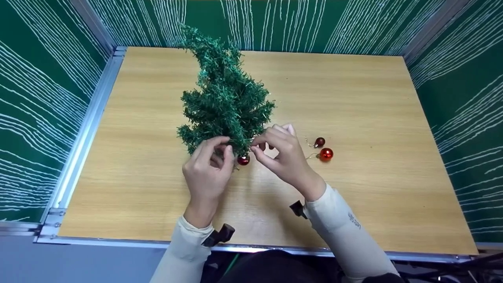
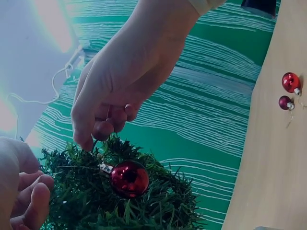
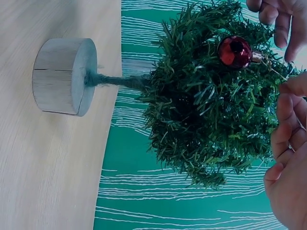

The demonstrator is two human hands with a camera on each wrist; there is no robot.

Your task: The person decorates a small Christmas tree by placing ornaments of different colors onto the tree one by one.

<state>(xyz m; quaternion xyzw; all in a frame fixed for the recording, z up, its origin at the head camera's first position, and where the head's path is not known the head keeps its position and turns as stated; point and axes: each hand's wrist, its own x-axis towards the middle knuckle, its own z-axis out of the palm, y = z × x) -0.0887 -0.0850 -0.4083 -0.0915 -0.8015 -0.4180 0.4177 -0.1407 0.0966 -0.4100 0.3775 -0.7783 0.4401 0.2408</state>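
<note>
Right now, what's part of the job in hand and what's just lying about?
In use:
- small green tree on its wooden base
- red bauble hanging on a lower branch
- left hand and right hand, both at that branch

Lying about:
- two more red baubles on the table, right of the hands

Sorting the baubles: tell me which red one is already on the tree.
The bauble between both hands, hanging on the tree's lowest branch. The other two baubles lie loose on the table, right of the hands.
</note>
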